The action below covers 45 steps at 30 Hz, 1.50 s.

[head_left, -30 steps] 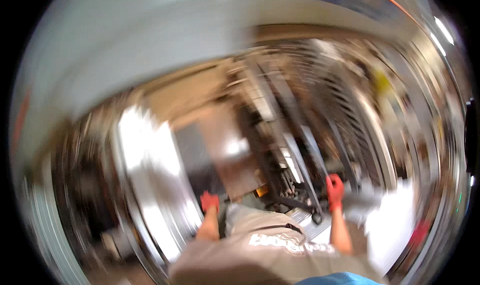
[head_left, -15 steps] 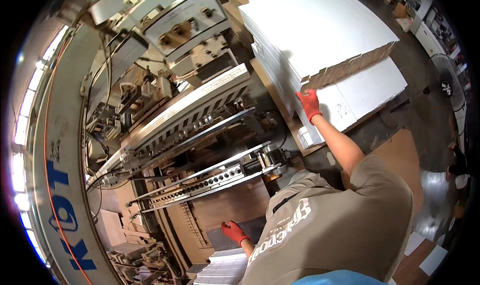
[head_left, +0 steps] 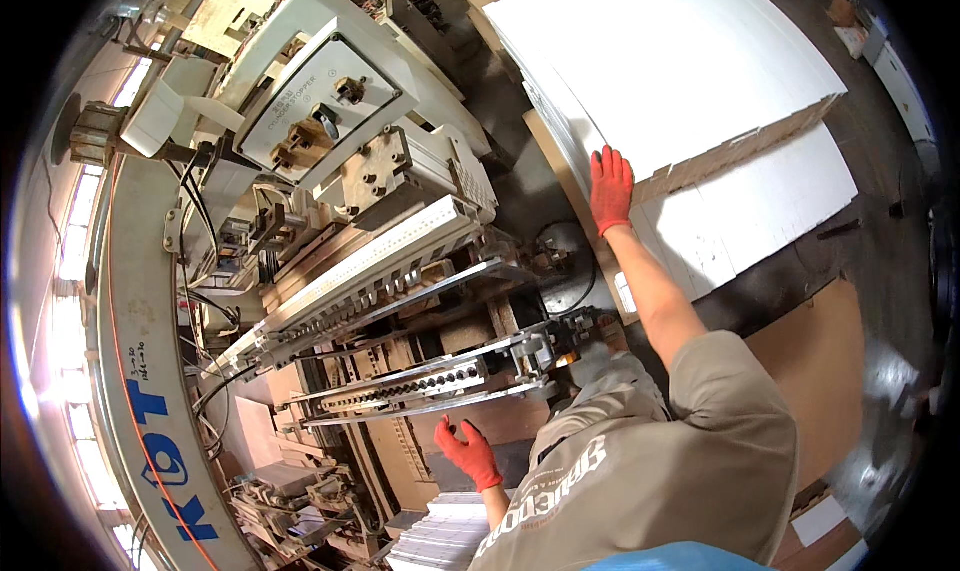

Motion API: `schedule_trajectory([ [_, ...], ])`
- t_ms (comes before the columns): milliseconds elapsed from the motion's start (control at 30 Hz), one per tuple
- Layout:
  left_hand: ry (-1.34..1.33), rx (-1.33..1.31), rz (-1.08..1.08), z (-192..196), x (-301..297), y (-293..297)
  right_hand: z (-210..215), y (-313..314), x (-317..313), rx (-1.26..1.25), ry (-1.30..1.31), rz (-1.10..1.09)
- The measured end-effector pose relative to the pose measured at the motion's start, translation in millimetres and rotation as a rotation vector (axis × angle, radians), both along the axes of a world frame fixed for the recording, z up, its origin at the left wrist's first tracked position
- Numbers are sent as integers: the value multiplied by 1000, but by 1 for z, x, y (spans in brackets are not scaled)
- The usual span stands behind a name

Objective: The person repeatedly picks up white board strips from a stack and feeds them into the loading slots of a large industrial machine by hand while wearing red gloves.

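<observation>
Factory workshop, large industrial machine [head_left: 150,371], control panel [head_left: 318,99], metal rails [head_left: 425,403], stack of white sheets [head_left: 670,71]

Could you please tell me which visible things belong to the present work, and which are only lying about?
Seemingly in use:
right hand, at large white stack
left hand, near the machine
smaller white stack

Seemingly lying about:
brown board
small white sheet, lower right

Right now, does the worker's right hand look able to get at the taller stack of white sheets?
Probably yes: the red-gloved right hand, seemingly empty and outstretched, is at the near corner of the taller stack of white sheets, with nothing visible between. Whether they touch is hard to tell.
</observation>
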State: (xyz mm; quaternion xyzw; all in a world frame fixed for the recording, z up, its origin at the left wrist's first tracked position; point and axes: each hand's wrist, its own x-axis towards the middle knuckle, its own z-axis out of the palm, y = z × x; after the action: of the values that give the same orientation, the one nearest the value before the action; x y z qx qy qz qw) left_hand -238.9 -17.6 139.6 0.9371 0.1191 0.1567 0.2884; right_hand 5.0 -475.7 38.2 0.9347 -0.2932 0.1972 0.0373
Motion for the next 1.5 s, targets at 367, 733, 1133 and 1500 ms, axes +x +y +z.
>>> schedule_trajectory([
  [367, 23, -47, -69, 10, -5, -10, 1, 26, -54, 200, -163, 21],
  [733, -35, -231, -314, 24, 37, -20, 29, 7, -228, 808, 27, -110],
  [1133, 602, -997, -938, 83, 81, -79, 148, 79, -224, 1852, -787, 712],
  [1500, 798, -1907, -1143, 126, 53, -131, 295, 151, -154, 1924, -1186, 1342],
])
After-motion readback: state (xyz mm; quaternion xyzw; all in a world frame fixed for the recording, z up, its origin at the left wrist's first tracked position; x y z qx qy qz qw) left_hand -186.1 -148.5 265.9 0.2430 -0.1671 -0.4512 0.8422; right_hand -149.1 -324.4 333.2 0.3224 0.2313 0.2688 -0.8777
